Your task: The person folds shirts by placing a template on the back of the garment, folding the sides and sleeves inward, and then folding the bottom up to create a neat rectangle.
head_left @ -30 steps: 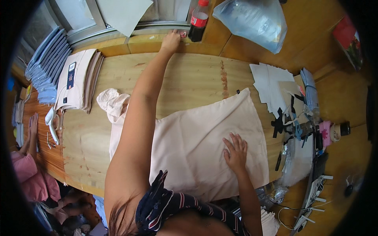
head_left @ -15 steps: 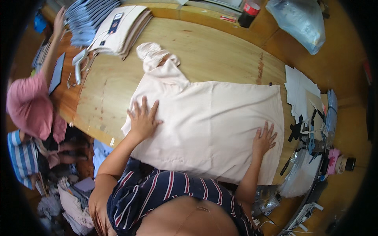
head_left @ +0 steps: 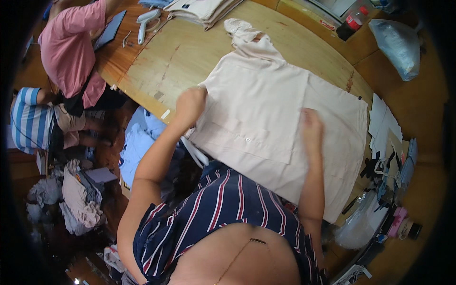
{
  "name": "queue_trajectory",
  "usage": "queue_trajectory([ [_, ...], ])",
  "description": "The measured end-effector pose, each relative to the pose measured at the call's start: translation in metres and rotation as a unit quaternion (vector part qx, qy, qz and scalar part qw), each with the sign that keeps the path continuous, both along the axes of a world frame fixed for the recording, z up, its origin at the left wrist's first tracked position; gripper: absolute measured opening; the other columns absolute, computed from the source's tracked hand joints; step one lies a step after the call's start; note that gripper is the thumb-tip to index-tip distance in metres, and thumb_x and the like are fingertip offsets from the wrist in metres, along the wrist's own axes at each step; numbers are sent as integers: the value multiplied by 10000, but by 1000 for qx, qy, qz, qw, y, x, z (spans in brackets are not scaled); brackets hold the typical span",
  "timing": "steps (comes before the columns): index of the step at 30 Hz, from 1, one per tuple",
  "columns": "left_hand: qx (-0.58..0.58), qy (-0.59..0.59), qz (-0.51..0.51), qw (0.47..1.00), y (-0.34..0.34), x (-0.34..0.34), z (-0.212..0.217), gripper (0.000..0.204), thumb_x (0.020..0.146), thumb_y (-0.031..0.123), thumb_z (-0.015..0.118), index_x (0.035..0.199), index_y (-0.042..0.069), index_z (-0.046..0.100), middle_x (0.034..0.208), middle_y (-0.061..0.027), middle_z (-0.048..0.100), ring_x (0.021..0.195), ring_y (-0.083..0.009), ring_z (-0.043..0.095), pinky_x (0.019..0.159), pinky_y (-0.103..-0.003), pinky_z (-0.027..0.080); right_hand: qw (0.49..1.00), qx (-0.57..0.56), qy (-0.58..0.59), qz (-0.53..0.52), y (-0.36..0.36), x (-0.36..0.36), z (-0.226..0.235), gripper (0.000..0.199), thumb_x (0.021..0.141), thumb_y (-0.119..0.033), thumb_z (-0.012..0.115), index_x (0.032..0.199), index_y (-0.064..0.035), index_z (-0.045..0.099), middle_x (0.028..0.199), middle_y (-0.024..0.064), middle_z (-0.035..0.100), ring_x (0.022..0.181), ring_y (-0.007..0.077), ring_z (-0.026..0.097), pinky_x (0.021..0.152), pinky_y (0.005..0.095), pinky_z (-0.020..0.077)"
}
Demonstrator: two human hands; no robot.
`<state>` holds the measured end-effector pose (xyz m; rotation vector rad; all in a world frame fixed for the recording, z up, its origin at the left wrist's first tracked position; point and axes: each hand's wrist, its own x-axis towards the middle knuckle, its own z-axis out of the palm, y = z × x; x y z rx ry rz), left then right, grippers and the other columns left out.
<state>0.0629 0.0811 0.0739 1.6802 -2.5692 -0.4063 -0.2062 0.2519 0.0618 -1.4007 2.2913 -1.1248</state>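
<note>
A pale cream shirt (head_left: pixel 266 102) lies spread on the wooden table, its gathered collar end at the far left. On its left half a straight-edged rectangular layer stands out; I cannot tell whether it is a fold or a separate sheet. My left hand (head_left: pixel 191 104) is closed at the shirt's left edge, knuckles up, gripping the cloth. Blurred by motion, my right hand (head_left: pixel 312 130) is over the middle of the shirt beside that layer's right edge. Its fingers are smeared, so their grip is unclear.
A folded cream stack (head_left: pixel 204 12) and a white handheld tool (head_left: pixel 145 23) lie at the far left. Papers (head_left: pixel 382 123) and black straps crowd the right edge. A bottle (head_left: pixel 351 23) stands behind. Left are a person in pink (head_left: pixel 71 52) and blue garments (head_left: pixel 142 137).
Both hands, flat and spread on the shirt before, have lifted. The left is now closed at the shirt's edge; the right has moved inward. A straight-edged layer shows on the shirt. The view has shifted.
</note>
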Motion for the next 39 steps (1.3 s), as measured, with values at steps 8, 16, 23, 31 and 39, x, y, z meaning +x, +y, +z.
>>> queue_trajectory([
  [8,34,185,-115,975,105,39,-34,241,613,82,655,793,16,508,804,-137,496,801,-304,491,682,-367,411,944,95,55,311,-17,133,-16,258,672,-76,621,925,-66,573,910,84,475,886,243,458,755,327,394],
  [16,-14,287,-33,957,111,27,-29,140,605,69,643,738,49,605,840,-97,516,838,-277,490,704,-345,391,953,2,79,291,-15,126,-4,155,648,-69,625,797,-48,590,819,70,515,815,226,499,712,331,381],
  [23,-157,355,-113,915,113,-13,-30,93,626,30,629,716,15,610,945,-79,559,935,-258,480,791,-365,380,965,-26,99,243,-2,114,33,144,640,-74,637,779,-59,600,777,48,525,772,208,516,705,322,371],
  [31,180,533,-89,822,90,10,13,78,654,-25,652,694,-19,585,794,-77,584,745,-132,543,692,-237,425,964,-52,-195,170,6,102,46,165,664,-15,638,827,-1,617,795,92,612,673,188,584,607,269,458],
  [39,198,550,-13,811,90,5,35,98,692,-18,638,764,-17,572,799,-50,569,734,-90,527,639,-200,417,970,-72,-208,102,8,102,50,142,681,-41,649,817,-6,634,714,87,631,612,118,573,585,231,448],
])
